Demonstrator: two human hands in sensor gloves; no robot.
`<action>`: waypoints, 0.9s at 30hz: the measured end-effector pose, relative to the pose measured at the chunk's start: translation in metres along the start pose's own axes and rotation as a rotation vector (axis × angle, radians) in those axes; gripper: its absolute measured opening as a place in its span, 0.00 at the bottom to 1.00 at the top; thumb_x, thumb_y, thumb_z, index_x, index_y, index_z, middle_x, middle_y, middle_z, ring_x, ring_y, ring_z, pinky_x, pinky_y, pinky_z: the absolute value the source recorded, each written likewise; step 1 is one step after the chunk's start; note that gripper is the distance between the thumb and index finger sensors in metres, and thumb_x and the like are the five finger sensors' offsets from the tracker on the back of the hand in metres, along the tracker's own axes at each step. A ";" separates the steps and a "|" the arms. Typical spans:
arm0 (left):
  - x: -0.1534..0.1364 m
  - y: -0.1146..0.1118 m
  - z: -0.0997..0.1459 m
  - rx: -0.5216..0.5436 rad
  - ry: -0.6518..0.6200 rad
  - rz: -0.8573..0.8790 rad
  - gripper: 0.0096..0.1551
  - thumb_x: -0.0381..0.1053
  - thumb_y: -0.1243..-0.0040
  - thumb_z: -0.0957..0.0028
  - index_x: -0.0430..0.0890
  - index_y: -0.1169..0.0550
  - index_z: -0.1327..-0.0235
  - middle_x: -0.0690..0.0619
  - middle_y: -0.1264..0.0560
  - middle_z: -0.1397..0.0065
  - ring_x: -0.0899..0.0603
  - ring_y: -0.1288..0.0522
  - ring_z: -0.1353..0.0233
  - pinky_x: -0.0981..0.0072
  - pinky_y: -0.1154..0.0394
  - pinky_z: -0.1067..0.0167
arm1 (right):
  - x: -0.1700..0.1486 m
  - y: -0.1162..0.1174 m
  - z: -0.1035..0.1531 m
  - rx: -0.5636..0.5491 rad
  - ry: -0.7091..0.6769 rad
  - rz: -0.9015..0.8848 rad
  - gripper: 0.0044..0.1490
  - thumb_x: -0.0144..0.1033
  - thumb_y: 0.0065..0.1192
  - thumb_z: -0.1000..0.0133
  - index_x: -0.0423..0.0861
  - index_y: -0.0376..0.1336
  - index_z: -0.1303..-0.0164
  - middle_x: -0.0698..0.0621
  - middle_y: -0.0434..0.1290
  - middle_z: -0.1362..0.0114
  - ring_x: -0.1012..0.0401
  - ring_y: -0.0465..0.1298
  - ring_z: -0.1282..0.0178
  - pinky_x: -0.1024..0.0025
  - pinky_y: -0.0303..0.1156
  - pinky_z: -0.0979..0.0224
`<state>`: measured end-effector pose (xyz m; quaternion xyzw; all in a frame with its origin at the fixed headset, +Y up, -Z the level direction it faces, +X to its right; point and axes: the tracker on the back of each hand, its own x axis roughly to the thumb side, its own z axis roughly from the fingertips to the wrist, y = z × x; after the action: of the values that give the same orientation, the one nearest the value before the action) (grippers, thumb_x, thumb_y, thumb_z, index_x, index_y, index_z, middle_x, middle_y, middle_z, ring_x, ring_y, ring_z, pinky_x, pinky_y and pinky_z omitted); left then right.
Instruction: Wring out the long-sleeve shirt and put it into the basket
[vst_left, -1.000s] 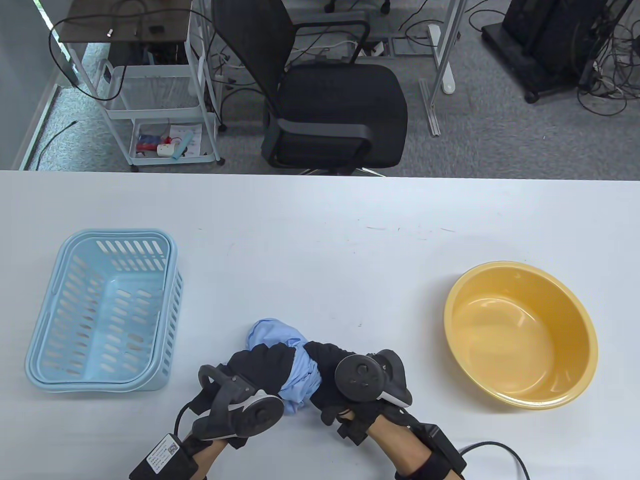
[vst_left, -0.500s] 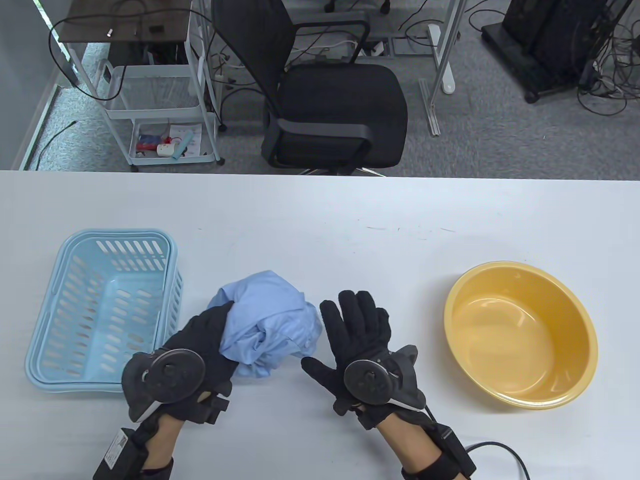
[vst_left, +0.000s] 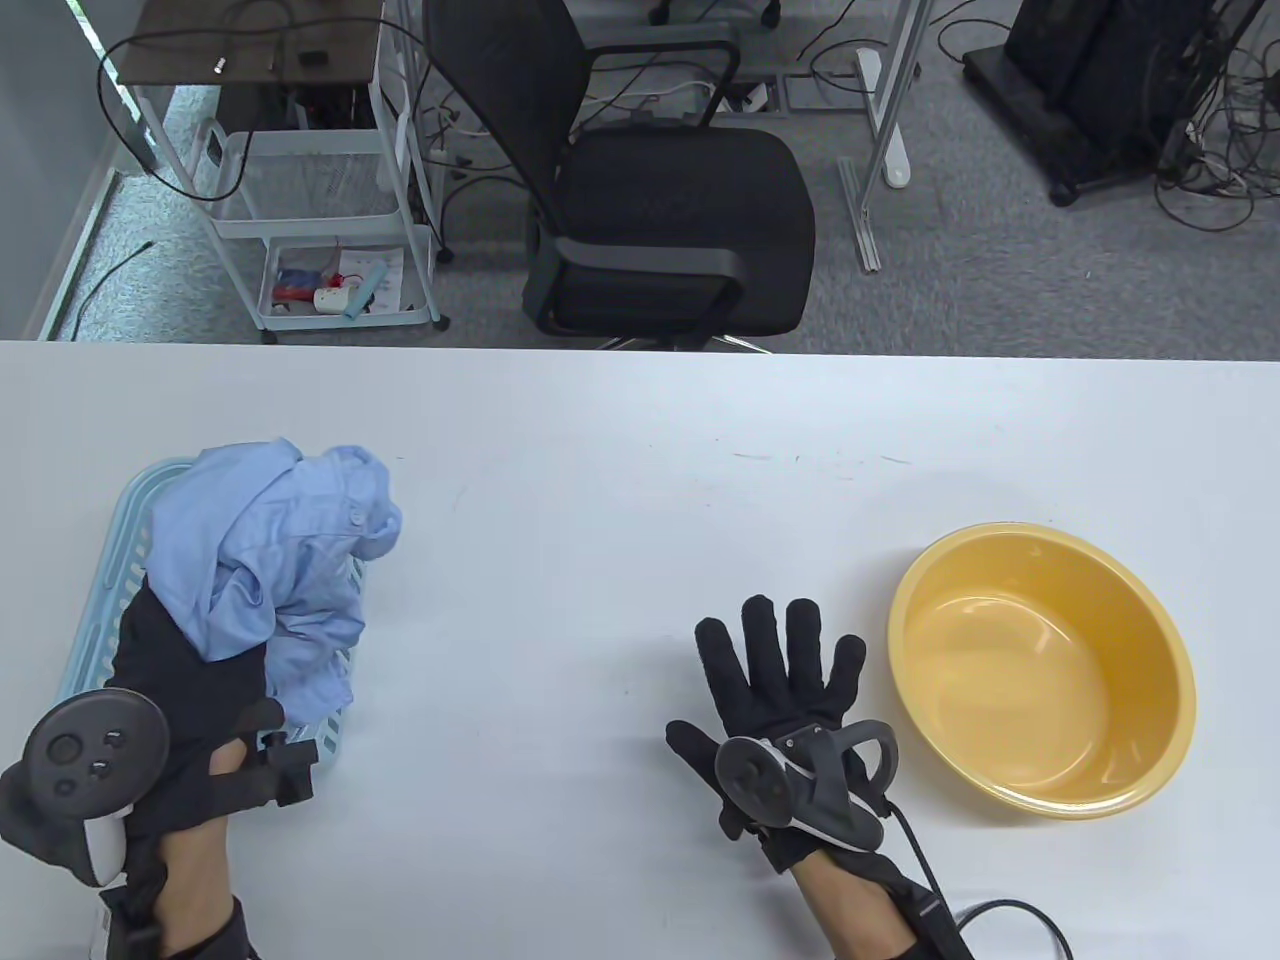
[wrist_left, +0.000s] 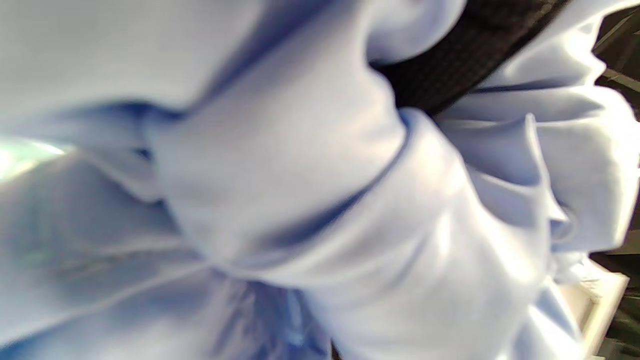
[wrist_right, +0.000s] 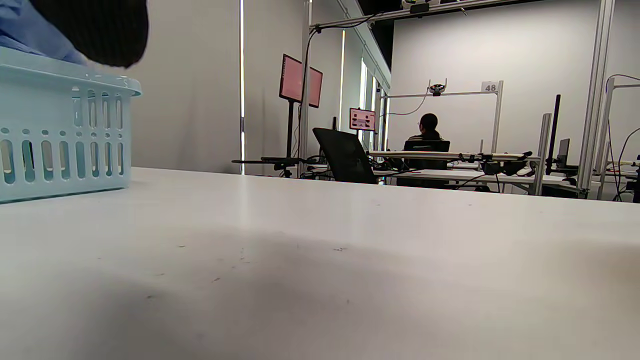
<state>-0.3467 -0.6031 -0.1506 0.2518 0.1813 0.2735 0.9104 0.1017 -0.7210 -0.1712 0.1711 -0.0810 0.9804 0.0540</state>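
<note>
Your left hand (vst_left: 185, 690) grips the crumpled light-blue long-sleeve shirt (vst_left: 275, 555) in a bunch and holds it over the slotted pale-blue plastic basket (vst_left: 95, 600) at the left of the white table (vst_left: 620, 480); the left wrist view shows little but folds of cloth with a black gloved finger among them, so you cannot judge from there how much fabric is secured. Your right hand (vst_left: 785, 680) lies flat and empty on the table, fingers spread, between the basket and the round yellow plastic basin (vst_left: 1040, 670) at the right. The risk sits at the basket's right rim: part of the bundle bulges past it over bare table. Let go here and that loose part may drape over the wall or drag the shirt out onto the tabletop. The basket is light and unbraced, so a sleeve snagging in its slots, or your hand knocking the rim, could shift or tip it. Centre the bundle before you release.
</note>
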 end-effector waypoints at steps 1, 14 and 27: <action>-0.004 -0.001 -0.002 0.004 0.036 -0.055 0.47 0.58 0.26 0.51 0.44 0.34 0.23 0.51 0.28 0.28 0.38 0.16 0.44 0.56 0.17 0.54 | -0.001 0.000 0.000 0.009 0.002 0.004 0.64 0.73 0.56 0.42 0.49 0.29 0.16 0.39 0.24 0.15 0.36 0.22 0.21 0.18 0.26 0.33; -0.022 -0.013 -0.015 -0.186 0.225 -0.223 0.62 0.70 0.29 0.56 0.47 0.46 0.16 0.41 0.42 0.18 0.27 0.27 0.27 0.37 0.26 0.36 | -0.005 0.015 -0.005 0.107 0.018 -0.044 0.64 0.72 0.56 0.41 0.48 0.29 0.16 0.39 0.25 0.15 0.35 0.23 0.21 0.18 0.27 0.32; 0.023 -0.028 0.009 -0.159 -0.099 -0.162 0.56 0.79 0.43 0.53 0.54 0.42 0.16 0.47 0.50 0.12 0.29 0.47 0.12 0.24 0.49 0.24 | -0.007 0.014 -0.006 0.117 0.022 -0.083 0.64 0.73 0.56 0.41 0.49 0.29 0.16 0.38 0.25 0.15 0.33 0.25 0.20 0.18 0.29 0.33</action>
<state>-0.3129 -0.6130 -0.1629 0.1768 0.1336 0.1996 0.9545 0.1041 -0.7346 -0.1808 0.1667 -0.0156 0.9822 0.0856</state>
